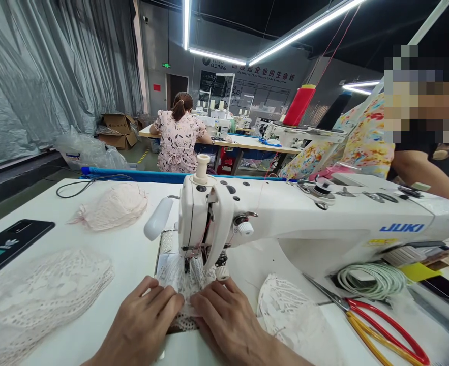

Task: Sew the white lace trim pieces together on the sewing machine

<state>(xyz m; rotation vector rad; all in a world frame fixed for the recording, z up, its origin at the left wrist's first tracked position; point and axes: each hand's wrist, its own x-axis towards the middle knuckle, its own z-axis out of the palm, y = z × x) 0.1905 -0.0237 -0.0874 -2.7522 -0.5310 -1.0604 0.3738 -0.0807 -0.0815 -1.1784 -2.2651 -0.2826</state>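
Observation:
A piece of white lace fabric (188, 291) lies under the needle area of a white sewing machine (277, 208). My left hand (144, 315) grips the lace at its left side, fingers curled and close together. From the right, my right hand (228, 315) bears on the same lace, its fingers bent down onto it just in front of the presser foot (187, 264). Both sets of fingertips are partly hidden. Beside my right hand rests another white lace piece (285, 305). A larger lace piece (45, 295) is spread out to the left of my left hand.
Scissors (365, 317) with red and yellow handles lie at the right, near a coil of pale green cord (372, 282). A pale pink lace piece (113, 206) and a dark phone (14, 244) are on the left. A person (180, 134) sits at a table ahead.

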